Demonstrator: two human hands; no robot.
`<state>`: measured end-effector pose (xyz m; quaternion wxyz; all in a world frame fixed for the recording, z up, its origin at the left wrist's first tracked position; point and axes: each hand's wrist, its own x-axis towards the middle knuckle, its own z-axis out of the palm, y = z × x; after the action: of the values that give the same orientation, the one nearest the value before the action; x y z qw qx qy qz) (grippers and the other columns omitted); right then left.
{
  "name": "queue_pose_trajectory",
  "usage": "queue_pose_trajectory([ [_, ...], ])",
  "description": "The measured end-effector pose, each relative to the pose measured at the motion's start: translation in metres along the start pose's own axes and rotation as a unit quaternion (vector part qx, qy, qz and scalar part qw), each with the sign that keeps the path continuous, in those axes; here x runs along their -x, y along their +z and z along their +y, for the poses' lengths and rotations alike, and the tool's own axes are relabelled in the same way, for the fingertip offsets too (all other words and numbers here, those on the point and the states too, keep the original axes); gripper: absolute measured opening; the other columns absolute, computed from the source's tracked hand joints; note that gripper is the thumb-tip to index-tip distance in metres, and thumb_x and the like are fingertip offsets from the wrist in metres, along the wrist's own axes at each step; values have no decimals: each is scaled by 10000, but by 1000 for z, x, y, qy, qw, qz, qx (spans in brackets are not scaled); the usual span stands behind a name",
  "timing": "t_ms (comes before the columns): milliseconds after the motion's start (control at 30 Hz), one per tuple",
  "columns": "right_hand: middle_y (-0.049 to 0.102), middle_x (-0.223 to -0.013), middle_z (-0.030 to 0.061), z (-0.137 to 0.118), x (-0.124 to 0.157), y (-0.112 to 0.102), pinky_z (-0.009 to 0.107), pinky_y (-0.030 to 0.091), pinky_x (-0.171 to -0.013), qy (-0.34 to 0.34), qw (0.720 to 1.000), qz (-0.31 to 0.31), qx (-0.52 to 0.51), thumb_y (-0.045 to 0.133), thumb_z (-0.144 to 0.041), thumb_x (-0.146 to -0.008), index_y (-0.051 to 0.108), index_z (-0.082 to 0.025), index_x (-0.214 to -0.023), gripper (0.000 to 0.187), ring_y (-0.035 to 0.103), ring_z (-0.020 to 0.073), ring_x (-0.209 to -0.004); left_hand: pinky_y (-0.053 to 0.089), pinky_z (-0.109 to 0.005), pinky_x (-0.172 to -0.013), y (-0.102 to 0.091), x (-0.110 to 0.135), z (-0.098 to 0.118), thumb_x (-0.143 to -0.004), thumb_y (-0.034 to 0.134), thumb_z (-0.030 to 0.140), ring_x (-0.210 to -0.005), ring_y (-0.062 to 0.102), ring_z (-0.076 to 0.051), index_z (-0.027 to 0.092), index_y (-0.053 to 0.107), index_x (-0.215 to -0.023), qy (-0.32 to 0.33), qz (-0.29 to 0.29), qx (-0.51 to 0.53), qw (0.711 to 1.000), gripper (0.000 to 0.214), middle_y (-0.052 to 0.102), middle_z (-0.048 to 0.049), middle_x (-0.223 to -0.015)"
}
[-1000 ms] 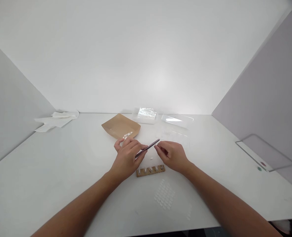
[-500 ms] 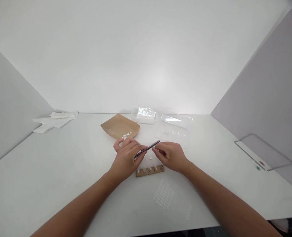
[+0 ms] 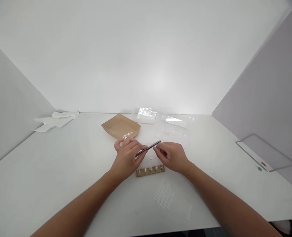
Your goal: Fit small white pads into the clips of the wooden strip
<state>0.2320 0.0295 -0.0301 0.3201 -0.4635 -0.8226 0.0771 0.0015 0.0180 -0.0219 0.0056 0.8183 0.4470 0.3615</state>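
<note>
My left hand (image 3: 126, 158) is closed around a thin, dark purplish stick (image 3: 148, 147), gripped between thumb and fingers. The stick points up and to the right, and its kind is hard to make out. At its far end is my right hand (image 3: 172, 156), thumb and forefinger pinched together close to the tip; whatever lies between those fingertips is too small to tell. Below both hands a narrow wooden strip (image 3: 150, 171) carries several small clear pieces in a row. A tiny white piece (image 3: 151, 158) lies on the table between the hands and the strip.
A brown paper tray (image 3: 118, 126) with small white bits (image 3: 127, 135) stands behind my left hand. Clear plastic packs (image 3: 146, 113) and a clear lid (image 3: 177, 120) lie at the back. A sheet of clear tabs (image 3: 164, 197) lies in front. White tissues (image 3: 59, 119) are far left, a wire frame (image 3: 252, 154) right.
The whole view has shifted very slightly. Both hands and the dark stick hold nearly the same position.
</note>
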Motion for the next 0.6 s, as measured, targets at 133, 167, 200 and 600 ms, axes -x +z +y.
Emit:
queue_pose_trajectory([
  [133, 497, -558, -53, -3, 1, 0, 247, 239, -536, 6, 1000, 13, 7, 525, -328, -1025, 418, -196, -668, 395, 375, 88, -521, 195, -516, -1143, 0, 0, -1, -991, 678, 215, -969, 684, -203, 283, 723, -1017, -2, 2, 2, 1000, 86, 747, 41, -859],
  [167, 491, -554, -53, -3, 0, 0, 247, 238, -531, 18, 1000, 22, 8, 526, -333, -1024, 411, -197, -665, 400, 373, 88, -516, 196, -516, -1142, 1, 0, -1, -991, 678, 216, -969, 684, -202, 283, 722, -1018, -3, 3, 2, 1000, 85, 746, 41, -859],
  [200, 485, -550, -52, -2, 0, -1, 247, 237, -527, 31, 999, 31, 9, 526, -338, -1023, 405, -198, -663, 405, 372, 88, -511, 197, -515, -1141, 1, 1, -1, -991, 677, 216, -967, 684, -202, 281, 722, -1017, -3, 5, 3, 1000, 84, 746, 40, -858],
  [600, 488, -556, -47, -1, 1, 0, 249, 260, -525, 30, 999, 18, -1, 513, -325, -1027, 418, -207, -667, 392, 394, 94, -506, 194, -513, -1147, 0, 0, -2, -1001, 653, 221, -988, 672, -214, 276, 734, -1012, -7, -5, -10, 1000, 99, 765, 7, -886],
])
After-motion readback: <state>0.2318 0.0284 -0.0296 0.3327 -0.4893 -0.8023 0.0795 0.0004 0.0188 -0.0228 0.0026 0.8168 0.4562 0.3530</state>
